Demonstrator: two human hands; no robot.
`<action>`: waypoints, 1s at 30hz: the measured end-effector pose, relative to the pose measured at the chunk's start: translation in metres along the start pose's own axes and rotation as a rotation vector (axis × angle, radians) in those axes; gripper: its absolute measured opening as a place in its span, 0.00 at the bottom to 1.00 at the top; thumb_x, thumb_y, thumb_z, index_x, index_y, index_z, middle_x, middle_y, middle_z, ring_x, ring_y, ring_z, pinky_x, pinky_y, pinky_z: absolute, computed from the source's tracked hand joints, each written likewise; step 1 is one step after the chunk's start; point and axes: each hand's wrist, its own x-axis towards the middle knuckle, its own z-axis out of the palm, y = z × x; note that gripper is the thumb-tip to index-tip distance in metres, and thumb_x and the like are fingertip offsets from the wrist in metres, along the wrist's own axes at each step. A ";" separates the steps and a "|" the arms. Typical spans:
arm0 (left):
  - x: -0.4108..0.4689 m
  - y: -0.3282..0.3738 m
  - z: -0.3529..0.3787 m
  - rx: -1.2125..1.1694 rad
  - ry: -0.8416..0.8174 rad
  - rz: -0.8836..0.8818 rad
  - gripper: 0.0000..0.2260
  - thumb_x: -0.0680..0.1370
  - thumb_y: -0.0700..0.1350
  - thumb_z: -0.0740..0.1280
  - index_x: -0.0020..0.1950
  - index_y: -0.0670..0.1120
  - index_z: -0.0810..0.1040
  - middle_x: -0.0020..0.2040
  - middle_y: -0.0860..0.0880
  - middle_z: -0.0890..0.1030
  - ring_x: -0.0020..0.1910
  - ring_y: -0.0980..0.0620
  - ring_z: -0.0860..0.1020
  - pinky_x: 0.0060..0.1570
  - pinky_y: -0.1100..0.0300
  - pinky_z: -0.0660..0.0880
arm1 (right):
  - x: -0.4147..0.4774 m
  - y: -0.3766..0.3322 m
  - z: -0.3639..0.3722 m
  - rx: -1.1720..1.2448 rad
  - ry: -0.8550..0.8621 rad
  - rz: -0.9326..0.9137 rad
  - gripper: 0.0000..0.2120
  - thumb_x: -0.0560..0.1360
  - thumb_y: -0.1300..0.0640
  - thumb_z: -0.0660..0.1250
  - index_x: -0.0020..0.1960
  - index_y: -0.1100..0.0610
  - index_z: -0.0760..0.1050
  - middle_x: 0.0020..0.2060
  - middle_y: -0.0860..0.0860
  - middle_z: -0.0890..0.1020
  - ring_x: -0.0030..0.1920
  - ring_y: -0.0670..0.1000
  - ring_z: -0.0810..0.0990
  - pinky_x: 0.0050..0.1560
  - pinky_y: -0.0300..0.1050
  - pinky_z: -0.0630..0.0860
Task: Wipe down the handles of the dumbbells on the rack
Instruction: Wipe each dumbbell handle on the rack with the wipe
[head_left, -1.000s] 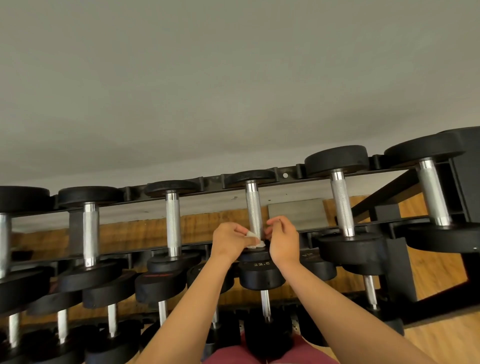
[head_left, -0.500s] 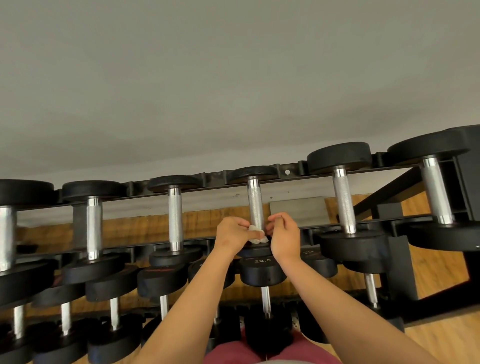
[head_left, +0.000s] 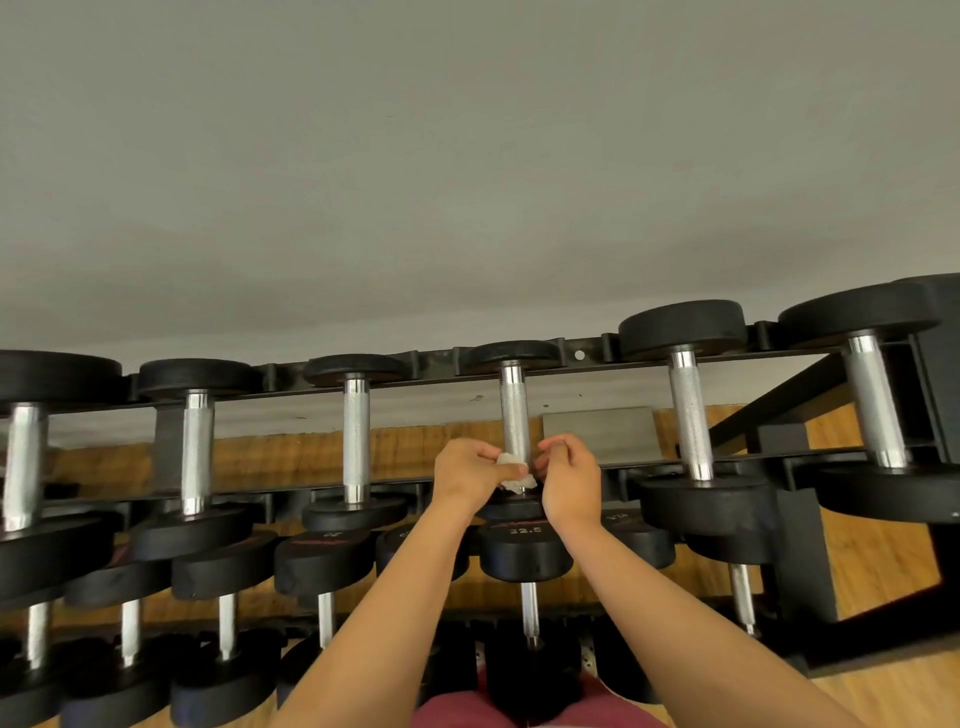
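A long black rack (head_left: 582, 354) runs across the room from side to side. It is full of dumbbells with round black ends and shiny silver middles. Behind it is a plain grey wall (head_left: 467, 182), with no pictures on it. The floor (head_left: 883, 696) is yellow-brown wood, and it shows through the gaps in the rack too. A flat grey plate (head_left: 597, 434) sits behind the top row.

Two bare arms reach up to one dumbbell on the top row. Its handle (head_left: 514, 410) is silver and bumpy (it has tiny criss-cross marks). A small white wipe (head_left: 511, 474) is bunched at the near, bottom end of that handle, right where it meets the black end.

The left hand (head_left: 470, 475) has its fingers curled, and they pinch the wipe against the handle. The right hand (head_left: 569, 483) is on the other side of the handle. Its fingers are curled in tight and touch the wipe, but I cannot tell if they hold it.

Just below sits a dumbbell marked 22.5 (head_left: 524, 551) on the next row down. More dumbbells fill the bottom row. A bit of red cloth (head_left: 457, 714) shows at the bottom edge.
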 end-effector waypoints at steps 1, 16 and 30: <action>0.000 -0.003 0.000 0.009 0.022 0.003 0.09 0.71 0.44 0.77 0.49 0.44 0.83 0.47 0.49 0.83 0.47 0.54 0.79 0.47 0.62 0.75 | 0.000 0.000 0.000 -0.004 0.000 0.003 0.12 0.82 0.60 0.54 0.46 0.57 0.76 0.37 0.53 0.79 0.40 0.51 0.79 0.44 0.45 0.75; -0.001 -0.009 0.008 -0.113 0.145 0.050 0.12 0.71 0.44 0.77 0.52 0.43 0.82 0.49 0.49 0.83 0.46 0.54 0.80 0.44 0.66 0.75 | 0.002 0.001 0.000 -0.015 -0.019 0.012 0.12 0.82 0.59 0.55 0.45 0.55 0.75 0.38 0.55 0.79 0.41 0.53 0.79 0.46 0.47 0.76; -0.010 -0.011 0.011 -0.259 0.164 0.126 0.03 0.77 0.43 0.70 0.49 0.46 0.82 0.47 0.52 0.83 0.48 0.59 0.80 0.55 0.62 0.76 | 0.002 0.001 -0.001 -0.003 -0.016 0.021 0.12 0.82 0.60 0.55 0.46 0.57 0.76 0.38 0.54 0.79 0.41 0.52 0.78 0.44 0.44 0.75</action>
